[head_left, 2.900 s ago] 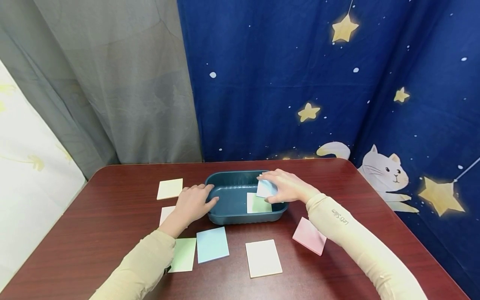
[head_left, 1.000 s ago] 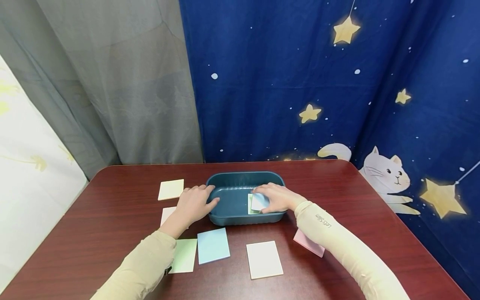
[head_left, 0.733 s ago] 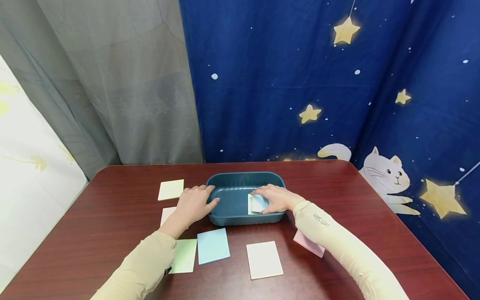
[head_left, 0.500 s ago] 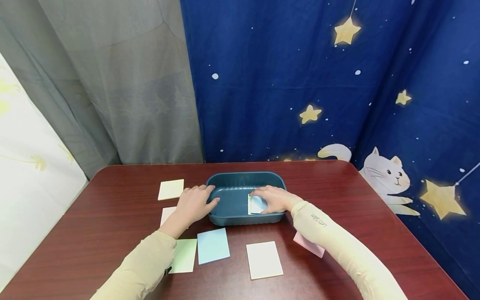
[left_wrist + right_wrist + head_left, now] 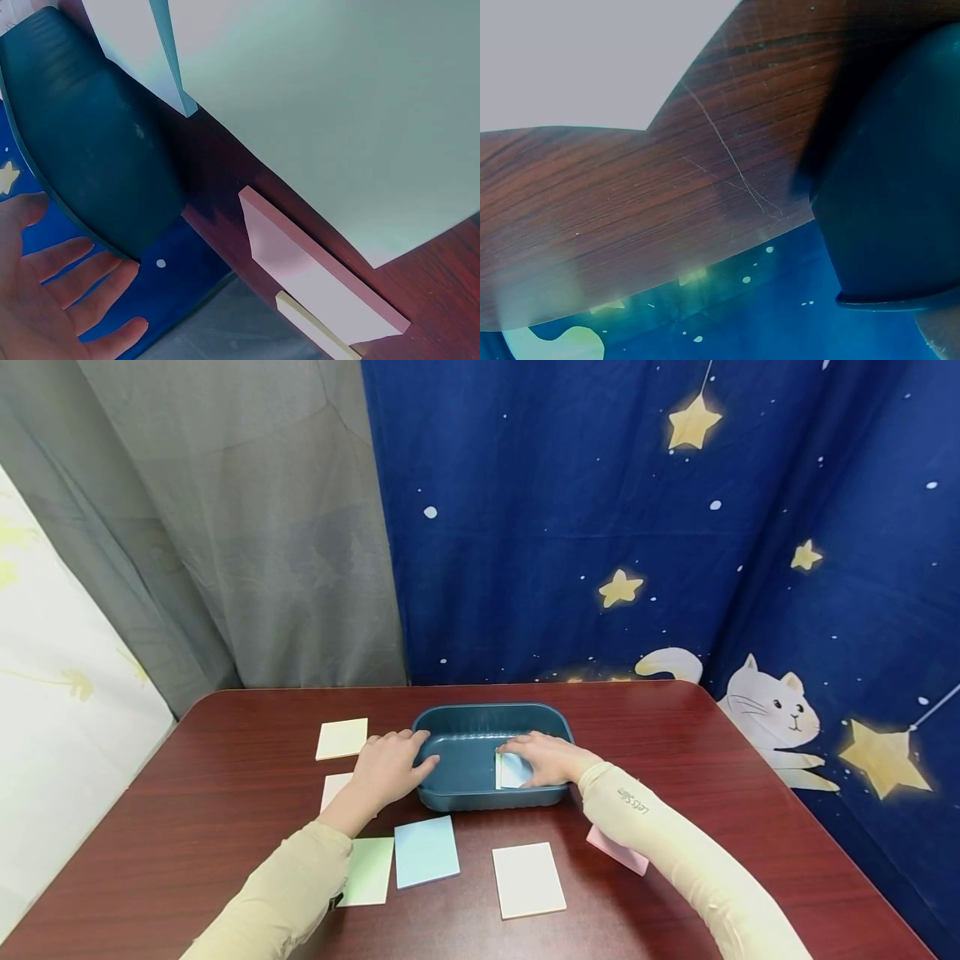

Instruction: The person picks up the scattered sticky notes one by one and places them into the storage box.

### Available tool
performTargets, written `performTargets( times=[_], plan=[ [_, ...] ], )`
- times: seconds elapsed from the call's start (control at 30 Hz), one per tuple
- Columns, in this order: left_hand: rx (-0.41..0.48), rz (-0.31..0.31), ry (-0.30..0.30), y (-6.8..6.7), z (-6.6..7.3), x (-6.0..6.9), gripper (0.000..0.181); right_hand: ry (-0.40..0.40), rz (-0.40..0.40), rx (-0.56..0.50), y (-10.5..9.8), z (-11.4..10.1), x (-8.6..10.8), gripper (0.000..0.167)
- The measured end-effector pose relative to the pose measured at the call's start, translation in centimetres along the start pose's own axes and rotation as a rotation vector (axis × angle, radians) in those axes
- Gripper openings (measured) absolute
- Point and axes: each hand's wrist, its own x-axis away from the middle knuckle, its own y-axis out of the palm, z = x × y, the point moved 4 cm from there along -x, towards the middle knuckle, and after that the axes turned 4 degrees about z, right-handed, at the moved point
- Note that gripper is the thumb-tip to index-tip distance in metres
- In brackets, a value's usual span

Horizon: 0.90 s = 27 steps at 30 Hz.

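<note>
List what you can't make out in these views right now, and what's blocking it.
Head view: right part of the blue pad in the bin, covered by the right hand.
Head view: part of the pink pad, behind the right sleeve.
Head view: left part of the green pad on the table, behind the left sleeve.
Right wrist view: most of the right hand, behind the bin's wall and past the picture's edge.

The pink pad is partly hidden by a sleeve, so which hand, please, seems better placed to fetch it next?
Probably the right hand: it is over the tub's right half, nearer the pink pad, though it holds a blue pad. The left hand rests on the tub's left rim.
</note>
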Motion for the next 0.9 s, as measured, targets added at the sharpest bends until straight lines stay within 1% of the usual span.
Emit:
performTargets(
  times=[0.27,0.6,0.9],
  plan=[
    [0.003,0.0,-0.001,-0.17,0.08,0.01,0.044,0.019,-0.013,-0.013,0.13,0.11,0.03,0.061],
    [-0.018,-0.008,0.001,-0.08,0.07,-0.02,0.046,0.027,-0.027,-0.022,-0.06,-0.14,0.03,0.061],
    [-0.016,-0.012,-0.001,-0.04,0.11,0.02,0.046,0.026,-0.021,-0.016,-0.08,-0.04,0.02,0.062]
  ],
)
